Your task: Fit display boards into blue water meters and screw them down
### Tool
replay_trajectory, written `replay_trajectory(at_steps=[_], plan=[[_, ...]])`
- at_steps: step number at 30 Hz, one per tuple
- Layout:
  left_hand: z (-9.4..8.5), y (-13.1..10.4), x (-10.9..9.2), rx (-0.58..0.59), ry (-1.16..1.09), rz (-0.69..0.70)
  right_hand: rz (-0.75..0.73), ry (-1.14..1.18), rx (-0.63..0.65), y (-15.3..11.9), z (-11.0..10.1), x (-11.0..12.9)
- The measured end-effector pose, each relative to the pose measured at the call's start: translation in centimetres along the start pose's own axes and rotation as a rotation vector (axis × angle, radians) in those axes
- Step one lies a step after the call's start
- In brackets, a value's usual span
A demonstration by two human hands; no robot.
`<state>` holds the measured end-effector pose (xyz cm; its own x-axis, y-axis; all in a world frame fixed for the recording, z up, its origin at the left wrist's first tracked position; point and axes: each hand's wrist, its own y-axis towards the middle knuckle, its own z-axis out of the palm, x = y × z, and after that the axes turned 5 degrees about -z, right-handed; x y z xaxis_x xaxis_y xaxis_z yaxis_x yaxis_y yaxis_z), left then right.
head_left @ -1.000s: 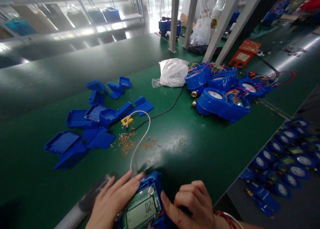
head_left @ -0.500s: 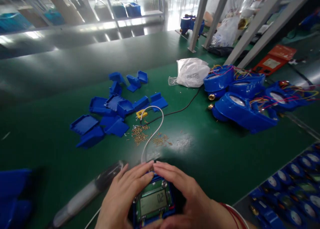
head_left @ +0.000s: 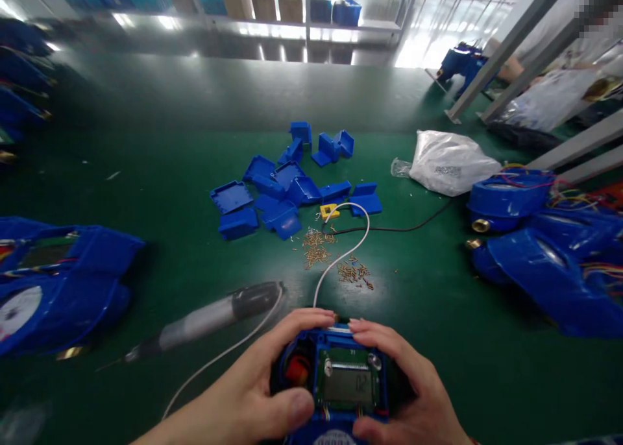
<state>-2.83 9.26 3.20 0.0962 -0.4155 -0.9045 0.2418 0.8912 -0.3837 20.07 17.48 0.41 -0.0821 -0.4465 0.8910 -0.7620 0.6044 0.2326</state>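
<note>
A blue water meter (head_left: 335,422) with its cover off is at the bottom middle, its green circuit board and small display showing. My left hand (head_left: 263,383) wraps its left side, the thumb across the near left edge. On the right side, my right hand (head_left: 406,380) curls round the housing, thumb low and fingers at the far edge. Both hands are closed on it. A white cable (head_left: 360,237) runs from near the meter's far edge. Left of my hands lies an electric screwdriver (head_left: 204,322). Beyond the meter are small brass screws (head_left: 316,247) in loose piles.
Blue plastic covers (head_left: 277,192) lie heaped mid-table beside a yellow piece (head_left: 329,211). Blue meters with loose wires (head_left: 530,250) stand at right, another meter (head_left: 63,283) at left. A white plastic bag (head_left: 450,163) and metal posts (head_left: 511,49) are farther back, near a person's arm.
The view has swung left, so things on the table appear farther right. My left hand has slid toward the meter's left side, uncovering more of the housing. The hands have spread apart slightly.
</note>
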Motion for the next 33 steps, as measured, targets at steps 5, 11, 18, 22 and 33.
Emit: replay_trajectory(at_steps=[5,11,18,22,33], plan=[[0.9,0.3,0.3,-0.038,-0.010,-0.020,0.034,-0.004,0.004,-0.2,-0.1,-0.1],[1.3,0.3,0.4,-0.108,-0.060,-0.004,0.022,-0.011,-0.020,0.3,0.1,0.4],[1.2,0.3,0.4,-0.094,-0.009,0.028,0.033,-0.046,0.044,1.6,0.1,1.3],[1.4,0.3,0.7,-0.077,-0.085,0.023,0.034,-0.023,0.046,1.5,0.2,1.1],[0.9,-0.1,0.9,-0.116,0.097,0.095,0.043,0.095,-0.009,1.5,1.0,0.8]])
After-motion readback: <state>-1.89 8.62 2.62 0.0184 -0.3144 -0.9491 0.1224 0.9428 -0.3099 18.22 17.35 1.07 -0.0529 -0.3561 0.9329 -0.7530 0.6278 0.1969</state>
